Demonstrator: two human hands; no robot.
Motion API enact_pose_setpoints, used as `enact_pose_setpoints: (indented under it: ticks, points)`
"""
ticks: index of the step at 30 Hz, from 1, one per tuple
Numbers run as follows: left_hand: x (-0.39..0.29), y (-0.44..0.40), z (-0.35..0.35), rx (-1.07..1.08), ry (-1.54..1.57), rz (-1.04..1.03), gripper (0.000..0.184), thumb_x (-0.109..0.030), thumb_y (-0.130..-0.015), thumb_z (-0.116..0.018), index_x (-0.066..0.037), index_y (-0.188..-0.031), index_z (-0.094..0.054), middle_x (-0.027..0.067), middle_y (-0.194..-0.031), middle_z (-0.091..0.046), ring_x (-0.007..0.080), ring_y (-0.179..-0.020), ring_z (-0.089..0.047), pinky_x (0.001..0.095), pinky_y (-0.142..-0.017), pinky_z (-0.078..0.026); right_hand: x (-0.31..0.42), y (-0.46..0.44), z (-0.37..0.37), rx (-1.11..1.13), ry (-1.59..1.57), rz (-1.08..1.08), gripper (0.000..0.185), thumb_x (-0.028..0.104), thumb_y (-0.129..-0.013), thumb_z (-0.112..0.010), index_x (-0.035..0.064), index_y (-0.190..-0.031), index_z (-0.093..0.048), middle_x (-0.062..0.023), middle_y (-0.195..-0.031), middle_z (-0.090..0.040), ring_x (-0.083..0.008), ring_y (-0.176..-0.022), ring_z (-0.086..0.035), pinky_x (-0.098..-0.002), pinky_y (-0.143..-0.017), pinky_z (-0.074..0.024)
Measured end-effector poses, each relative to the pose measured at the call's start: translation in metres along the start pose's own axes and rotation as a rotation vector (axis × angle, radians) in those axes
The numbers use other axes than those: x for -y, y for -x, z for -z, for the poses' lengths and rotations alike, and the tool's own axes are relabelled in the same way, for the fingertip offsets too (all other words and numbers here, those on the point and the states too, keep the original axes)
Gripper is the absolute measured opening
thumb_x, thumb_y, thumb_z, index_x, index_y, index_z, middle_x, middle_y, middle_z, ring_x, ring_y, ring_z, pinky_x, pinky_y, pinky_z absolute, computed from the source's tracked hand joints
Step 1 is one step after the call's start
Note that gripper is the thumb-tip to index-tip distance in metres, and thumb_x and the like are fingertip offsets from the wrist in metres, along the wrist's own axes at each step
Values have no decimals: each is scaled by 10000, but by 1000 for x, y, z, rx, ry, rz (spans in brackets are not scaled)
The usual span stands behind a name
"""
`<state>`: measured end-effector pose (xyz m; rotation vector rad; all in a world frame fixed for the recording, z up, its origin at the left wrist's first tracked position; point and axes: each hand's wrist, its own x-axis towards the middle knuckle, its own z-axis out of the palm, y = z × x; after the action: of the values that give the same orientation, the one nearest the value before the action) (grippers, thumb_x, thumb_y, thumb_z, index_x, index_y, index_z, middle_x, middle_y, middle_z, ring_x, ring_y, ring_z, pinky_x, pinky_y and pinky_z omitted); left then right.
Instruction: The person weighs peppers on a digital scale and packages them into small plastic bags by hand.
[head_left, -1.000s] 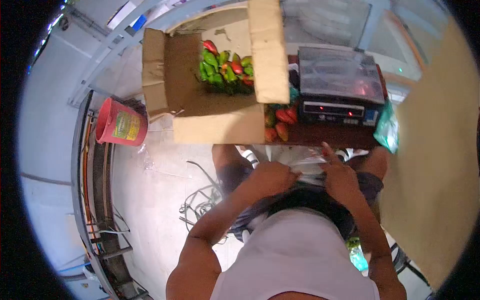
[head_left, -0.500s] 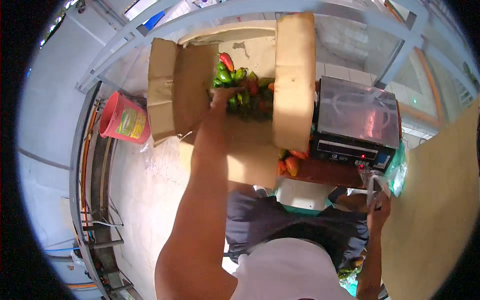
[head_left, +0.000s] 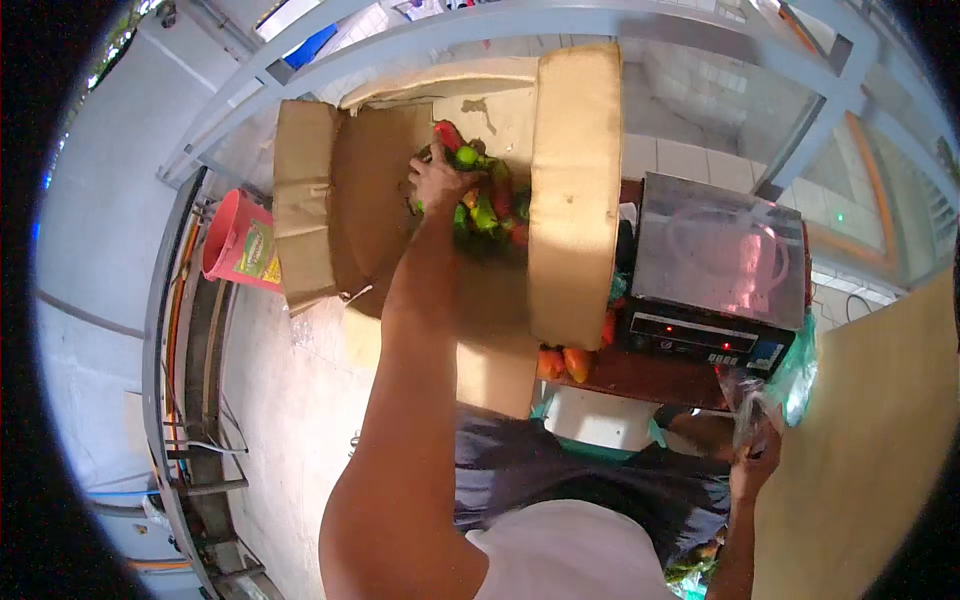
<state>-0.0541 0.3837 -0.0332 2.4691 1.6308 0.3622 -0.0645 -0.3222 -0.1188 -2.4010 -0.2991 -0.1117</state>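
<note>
Inside the cardboard box (head_left: 578, 200), my left hand (head_left: 438, 182) lies over the pile, its fingers bent around a green pepper that is mostly hidden beneath them. A red pepper (head_left: 447, 134) is just beyond the fingertips. More green and red peppers (head_left: 486, 212) fill the box beside the hand. Low on the right, my right hand (head_left: 760, 455) grips a clear plastic bag (head_left: 748, 398), its fingers closed on the crumpled film.
A digital scale (head_left: 715, 265) with lit red lights stands right of the box. Orange-red peppers (head_left: 575, 364) lie on the brown surface below the box. A red bucket (head_left: 238, 240) is at the left. A green plastic bag (head_left: 797, 375) hangs by the scale.
My left hand has turned and its fingers now bend over the peppers toward the left. My right hand with the plastic bag sits slightly lower. The view has shifted a little.
</note>
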Motion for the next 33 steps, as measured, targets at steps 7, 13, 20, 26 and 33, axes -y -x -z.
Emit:
enact_pose_setpoints:
  ticks: [7,13,20,26,33]
  points:
    - [-14,-59,-28,154,-128,-158,994,-429,-625,-869,-283,-1432,-308,184,-1504,-292,477,-1358,-364,553,-990,-481,1,-4,1,-44,193,95,357,100,-906,-590,-68,-1220,-564,-245,-1229,-599,-390,-1147,-575,-433,-1008,-429]
    - [5,-55,-61,14,-113,-250,878,-299,-649,-823,-329,-1402,-372,168,-1473,-328,432,-1217,-540,514,-960,-499,18,0,5,0,61,7,346,65,-889,-586,-62,-1211,-572,-230,-1257,-595,-359,-1133,-584,-399,-992,-436]
    - [-19,-13,-11,83,-19,-347,688,-313,-670,-798,-290,-1290,-501,123,-1281,-479,388,-1091,-610,507,-894,-511,6,-6,1,-43,-42,228,455,26,-847,-596,4,-1300,-559,-198,-1387,-532,-314,-1169,-570,-380,-980,-450]
    - [-9,-17,-11,-28,222,-395,499,-308,-682,-798,-216,-1131,-602,143,-1163,-625,385,-1012,-642,464,-843,-531,30,-12,6,-54,-16,156,501,36,-828,-579,-5,-1325,-537,-206,-1378,-538,-343,-1151,-585,-385,-971,-454]
    - [28,-23,77,23,911,-554,348,-11,-708,-755,-81,-1023,-625,14,-995,-643,146,-947,-593,316,-836,-510,37,-14,14,-80,81,298,566,38,-817,-568,-7,-1377,-494,-232,-1334,-560,-390,-1203,-558,-397,-1005,-439]
